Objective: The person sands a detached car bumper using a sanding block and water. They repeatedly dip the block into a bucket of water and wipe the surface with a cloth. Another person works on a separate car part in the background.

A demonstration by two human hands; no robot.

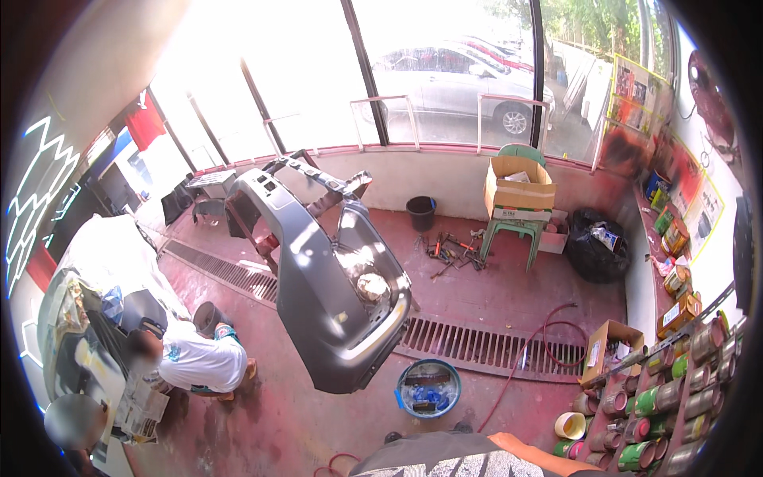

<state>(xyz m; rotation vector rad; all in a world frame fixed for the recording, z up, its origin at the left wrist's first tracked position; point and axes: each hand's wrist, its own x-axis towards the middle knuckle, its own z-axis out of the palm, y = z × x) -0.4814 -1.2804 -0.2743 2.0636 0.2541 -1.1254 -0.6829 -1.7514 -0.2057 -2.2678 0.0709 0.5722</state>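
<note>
Neither of my hands shows. Along the bottom edge I see my dark shirt [445,461] with a pale print, and part of my right arm [528,455] running out of the picture toward the paint shelves. Ahead of me a grey-black car bumper [318,294] rests on a stand, with a whitish crumpled bundle [372,287] on it. Closest to my feet is a blue-rimmed tub [429,388] holding water and blue things I cannot make out.
A floor grate [485,348] crosses the red floor, and a red hose [520,370] runs over it. Shelves of paint cans [648,401] stand at right. A green chair bears a cardboard box [518,191]. At left, a person in white [203,358] bends beside a covered car [111,258].
</note>
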